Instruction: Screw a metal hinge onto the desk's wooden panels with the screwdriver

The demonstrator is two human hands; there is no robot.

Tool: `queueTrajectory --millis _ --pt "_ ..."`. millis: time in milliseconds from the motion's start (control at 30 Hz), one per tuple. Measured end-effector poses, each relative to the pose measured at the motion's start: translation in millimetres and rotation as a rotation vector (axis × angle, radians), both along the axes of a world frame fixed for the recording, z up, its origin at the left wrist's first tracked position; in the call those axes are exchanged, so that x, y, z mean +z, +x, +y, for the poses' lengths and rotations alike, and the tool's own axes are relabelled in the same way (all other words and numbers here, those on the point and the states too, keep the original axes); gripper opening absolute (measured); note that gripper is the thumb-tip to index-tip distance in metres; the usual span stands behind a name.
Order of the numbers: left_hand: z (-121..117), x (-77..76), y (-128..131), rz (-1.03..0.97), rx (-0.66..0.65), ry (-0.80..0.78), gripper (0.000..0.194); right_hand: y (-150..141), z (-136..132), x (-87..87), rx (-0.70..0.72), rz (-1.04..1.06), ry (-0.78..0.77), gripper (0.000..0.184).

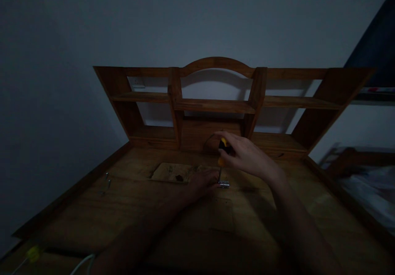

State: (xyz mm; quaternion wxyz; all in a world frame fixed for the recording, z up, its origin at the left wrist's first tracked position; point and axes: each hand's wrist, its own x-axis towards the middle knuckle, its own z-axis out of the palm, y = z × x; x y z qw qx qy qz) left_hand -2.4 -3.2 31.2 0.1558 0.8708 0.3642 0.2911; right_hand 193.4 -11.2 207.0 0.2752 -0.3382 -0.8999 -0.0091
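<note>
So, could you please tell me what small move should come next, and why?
Perhaps a small, gentle turn of the screwdriver: the right hand holds it nearly upright, its lower end reaches down to the shiny metal piece, and the left hand is right beside that spot. Whether the tip is seated cannot be made out.

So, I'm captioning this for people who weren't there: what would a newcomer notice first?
Probably the yellow-and-black screwdriver, nearly upright near the middle in the right hand, its tip at a small shiny metal piece beside the left hand. Behind them, the wooden hutch with its arched top stands along the desktop's far edge.
</note>
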Motion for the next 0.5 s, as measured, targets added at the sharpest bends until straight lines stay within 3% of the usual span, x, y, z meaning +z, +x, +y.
queueTrajectory --millis 100,300,500 --pt "-1.7 2.9 -0.2 0.004 0.019 0.0 0.023 0.5 -0.1 1.5 -0.063 -0.016 0.003 0.036" --pt "-0.6 -2.9 -4.3 0.031 -0.01 0.023 0.044 2.4 -1.7 5.8 0.002 -0.03 -0.005 0.051" --pt "2.3 -9.2 -2.5 0.02 0.001 0.055 0.037 1.5 -2.3 4.6 -0.057 -0.035 0.003 0.032"
